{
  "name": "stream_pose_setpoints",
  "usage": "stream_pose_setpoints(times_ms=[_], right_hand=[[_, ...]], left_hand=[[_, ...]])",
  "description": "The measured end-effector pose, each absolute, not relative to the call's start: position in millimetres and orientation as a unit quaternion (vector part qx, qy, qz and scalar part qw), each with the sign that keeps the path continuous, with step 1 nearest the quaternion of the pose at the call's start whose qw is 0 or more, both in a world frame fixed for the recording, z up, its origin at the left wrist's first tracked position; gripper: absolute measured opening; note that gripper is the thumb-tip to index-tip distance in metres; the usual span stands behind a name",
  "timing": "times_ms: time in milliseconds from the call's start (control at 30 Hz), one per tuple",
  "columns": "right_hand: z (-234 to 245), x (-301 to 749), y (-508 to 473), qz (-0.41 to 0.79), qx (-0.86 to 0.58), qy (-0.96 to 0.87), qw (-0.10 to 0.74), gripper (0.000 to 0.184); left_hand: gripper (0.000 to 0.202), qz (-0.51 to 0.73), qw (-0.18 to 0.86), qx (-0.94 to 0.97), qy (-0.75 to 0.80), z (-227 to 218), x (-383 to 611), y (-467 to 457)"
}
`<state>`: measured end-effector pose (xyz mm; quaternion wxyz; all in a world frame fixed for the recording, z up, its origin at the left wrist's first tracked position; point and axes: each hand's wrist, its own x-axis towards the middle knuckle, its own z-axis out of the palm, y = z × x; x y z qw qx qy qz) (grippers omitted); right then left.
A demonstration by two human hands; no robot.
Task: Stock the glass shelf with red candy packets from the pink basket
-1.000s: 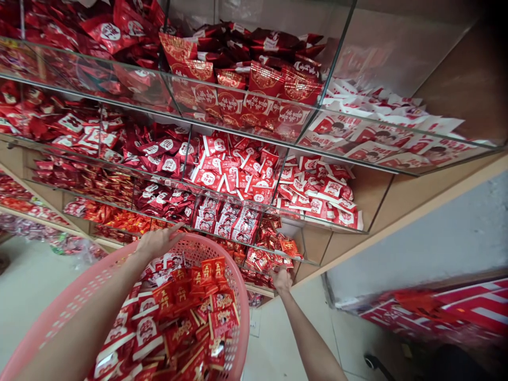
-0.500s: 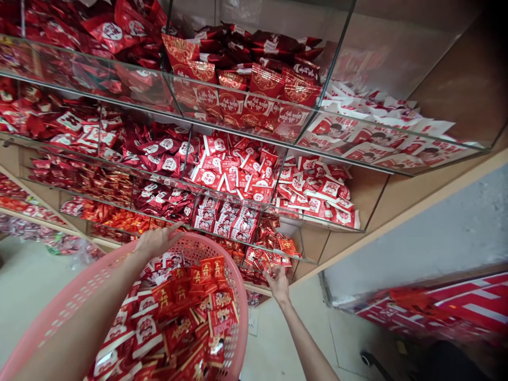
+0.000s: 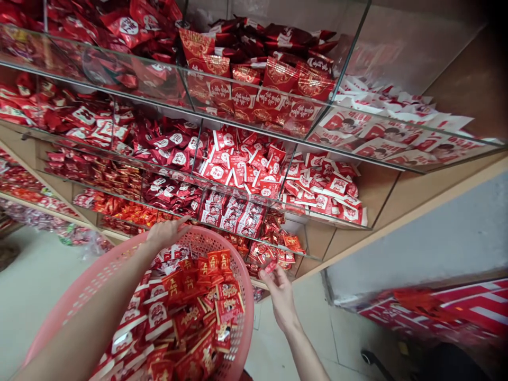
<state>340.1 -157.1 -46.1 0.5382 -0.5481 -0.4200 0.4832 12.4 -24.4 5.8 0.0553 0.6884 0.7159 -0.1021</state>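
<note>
One small red packet (image 3: 271,265) is pinched in the fingers of the right hand (image 3: 281,296), near the lower shelves (image 3: 315,241). The left hand (image 3: 164,233) is closed over the rim of the pink basket (image 3: 248,315), which contains many red and orange packets (image 3: 190,317).

We note a basket (image 3: 248,312) of smooth plastic, packets (image 3: 159,317) in glossy, creased film, transparent, reflective shelf fronts (image 3: 166,90), smooth wooden shelf framing (image 3: 420,188), and a matt wall (image 3: 397,233).
</note>
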Motion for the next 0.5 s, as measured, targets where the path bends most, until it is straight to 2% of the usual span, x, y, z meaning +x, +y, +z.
stream_pose_setpoints(times_ms=[100,267,400,500], right_hand=[[-24.1,321.1,-163.4,0.492,-0.515,-0.514,0.478,0.044],[4.0,287.3,-163.8,0.381,-0.457,-0.748,0.294,0.050],[10.9,260.7,-161.5,0.239,-0.336,-0.902,0.130,0.034],[4.3,245.3,-164.1,0.147,-0.289,-0.944,0.057,0.018]], left_hand=[[0.066,-0.101,0.059,0.688,0.716,7.6,13.6,-25.4],[0.066,-0.106,0.061,0.688,0.715,7.3,13.2,-26.8],[0.066,-0.095,0.059,0.690,0.715,5.0,11.9,-27.3],[0.066,-0.091,0.058,0.688,0.717,3.1,11.0,-27.5]])
